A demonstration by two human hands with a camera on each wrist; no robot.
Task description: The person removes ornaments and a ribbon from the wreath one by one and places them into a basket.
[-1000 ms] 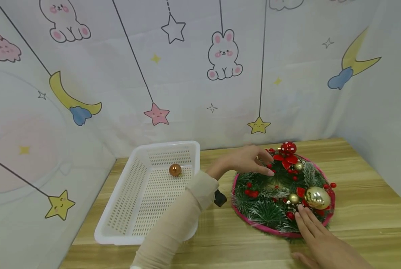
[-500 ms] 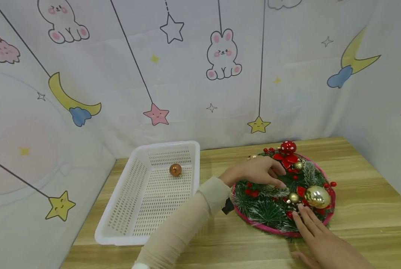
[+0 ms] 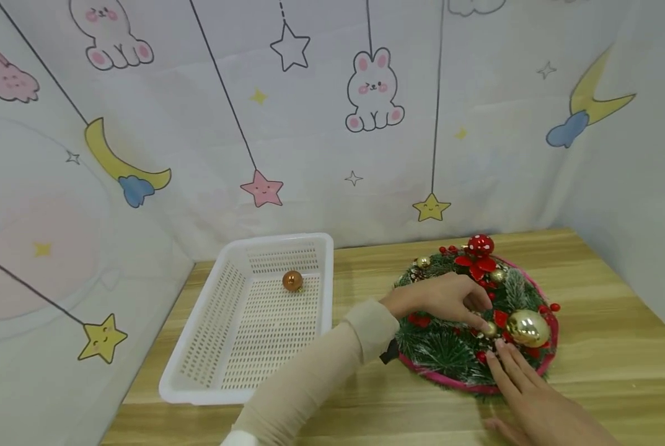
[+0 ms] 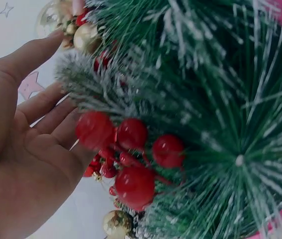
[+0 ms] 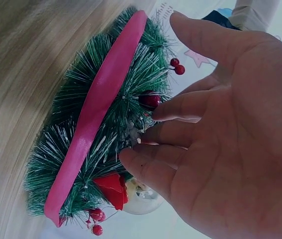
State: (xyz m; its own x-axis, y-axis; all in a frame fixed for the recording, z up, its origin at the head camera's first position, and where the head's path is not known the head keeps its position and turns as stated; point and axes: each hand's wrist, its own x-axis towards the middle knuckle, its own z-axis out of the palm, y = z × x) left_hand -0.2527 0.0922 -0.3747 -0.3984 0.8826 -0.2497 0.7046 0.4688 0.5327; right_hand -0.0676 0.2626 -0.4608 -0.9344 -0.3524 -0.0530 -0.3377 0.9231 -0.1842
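A green wreath [image 3: 444, 356] with frosted tips and a pink ribbon edge [image 5: 88, 117] lies on the table. It bears red berries [image 4: 132, 133], a red flower [image 3: 476, 268], a large gold ball [image 3: 528, 328] and a small gold ball [image 3: 490, 330]. My left hand [image 3: 449, 297] reaches across the wreath, with thumb and fingers spread apart. Its thumb tip is right at the small gold ball in the head view. My right hand [image 3: 544, 402] touches the wreath's near edge with straight fingers, close to the large gold ball.
A white perforated basket [image 3: 209, 396] stands left of the wreath, with a copper ball [image 3: 292, 281] inside. A spotted red ornament [image 3: 481, 245] rises at the wreath's far edge. A printed cloth [image 3: 310, 136] hangs behind the wooden table [image 3: 605, 310].
My left hand has moved right and nearer across the wreath, from its far left part to the small gold ball. The right hand stays nearly in place.
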